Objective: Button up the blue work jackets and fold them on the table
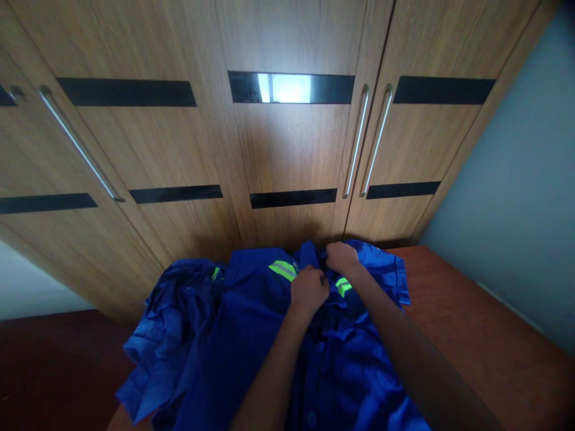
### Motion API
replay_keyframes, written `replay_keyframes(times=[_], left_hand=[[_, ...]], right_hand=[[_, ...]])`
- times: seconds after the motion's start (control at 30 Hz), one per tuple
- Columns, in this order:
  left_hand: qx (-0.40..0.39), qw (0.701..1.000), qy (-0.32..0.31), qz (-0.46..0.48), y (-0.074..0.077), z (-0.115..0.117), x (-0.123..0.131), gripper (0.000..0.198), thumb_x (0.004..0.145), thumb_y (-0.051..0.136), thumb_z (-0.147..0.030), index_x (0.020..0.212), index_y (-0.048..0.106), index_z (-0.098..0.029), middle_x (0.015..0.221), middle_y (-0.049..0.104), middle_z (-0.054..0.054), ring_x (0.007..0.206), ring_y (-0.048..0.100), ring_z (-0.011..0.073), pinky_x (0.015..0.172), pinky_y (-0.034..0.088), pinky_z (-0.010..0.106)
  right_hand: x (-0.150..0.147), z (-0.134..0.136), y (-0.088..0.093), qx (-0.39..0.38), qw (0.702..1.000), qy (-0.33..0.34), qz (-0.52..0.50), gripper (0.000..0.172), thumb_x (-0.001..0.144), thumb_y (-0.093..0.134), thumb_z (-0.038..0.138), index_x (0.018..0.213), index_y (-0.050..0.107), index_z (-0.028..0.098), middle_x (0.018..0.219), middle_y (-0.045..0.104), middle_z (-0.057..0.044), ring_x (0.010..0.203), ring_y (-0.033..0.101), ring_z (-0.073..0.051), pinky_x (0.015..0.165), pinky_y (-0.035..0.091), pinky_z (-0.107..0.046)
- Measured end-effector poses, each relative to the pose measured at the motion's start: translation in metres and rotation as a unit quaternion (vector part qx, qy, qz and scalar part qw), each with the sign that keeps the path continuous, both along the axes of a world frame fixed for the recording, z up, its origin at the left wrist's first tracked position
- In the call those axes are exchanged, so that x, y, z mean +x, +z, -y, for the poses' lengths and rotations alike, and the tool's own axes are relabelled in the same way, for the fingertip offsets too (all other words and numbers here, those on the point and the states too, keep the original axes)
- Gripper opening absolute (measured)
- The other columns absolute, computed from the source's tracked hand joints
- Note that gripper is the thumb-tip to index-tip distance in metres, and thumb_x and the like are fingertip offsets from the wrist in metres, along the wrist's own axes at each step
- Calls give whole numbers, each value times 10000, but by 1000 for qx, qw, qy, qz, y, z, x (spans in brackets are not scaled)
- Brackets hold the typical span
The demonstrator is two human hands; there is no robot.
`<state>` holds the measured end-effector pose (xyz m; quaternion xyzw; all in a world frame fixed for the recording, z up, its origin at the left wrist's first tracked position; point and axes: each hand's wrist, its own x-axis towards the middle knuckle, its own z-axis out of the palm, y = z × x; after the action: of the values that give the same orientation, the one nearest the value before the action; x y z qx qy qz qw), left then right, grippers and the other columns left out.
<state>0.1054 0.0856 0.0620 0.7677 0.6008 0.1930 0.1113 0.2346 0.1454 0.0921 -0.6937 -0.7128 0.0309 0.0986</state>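
A blue work jacket (251, 323) with yellow-green and grey reflective strips lies spread on a reddish-brown surface, its front toward me. My left hand (309, 290) is closed on the jacket's front, near the middle just below the collar. Slightly farther off and to the right, my right hand (342, 257) is closed on the cloth by the collar. Fingertips of both hands are mostly hidden in the fabric. One sleeve (171, 335) lies crumpled at the left; the other sleeve (381, 269) extends to the right. A button (311, 419) shows near the bottom edge.
A wooden wardrobe (291, 143) with black strips and long metal handles (357, 143) stands right behind the jacket. The reddish-brown surface (453, 311) extends to the right, up to a grey-blue wall (521, 191). Dark reddish floor (54, 359) shows at the left.
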Motion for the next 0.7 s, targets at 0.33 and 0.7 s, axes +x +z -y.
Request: replay_keyframes(times=[0.33, 0.7], left_hand=[[22, 995, 84, -38, 33, -72, 3, 517, 792, 569, -391, 1262, 497, -186, 1272, 495, 164, 1167, 521, 336, 879, 467, 421], [-68, 993, 95, -12, 9, -80, -31, 356, 825, 588, -252, 1176, 582, -190, 1192, 588, 130, 1070, 608, 261, 874, 489, 366]], right_hand=[[28, 52, -7, 115, 986, -32, -114, 390, 838, 449, 251, 1181, 632, 224, 806, 730, -36, 737, 672, -191, 685, 461, -258], [57, 74, -42, 288, 751, -160, -572, 453, 764, 504, 354, 1133, 626, 121, 531, 616, 12, 479, 597, -182, 458, 446, -251]])
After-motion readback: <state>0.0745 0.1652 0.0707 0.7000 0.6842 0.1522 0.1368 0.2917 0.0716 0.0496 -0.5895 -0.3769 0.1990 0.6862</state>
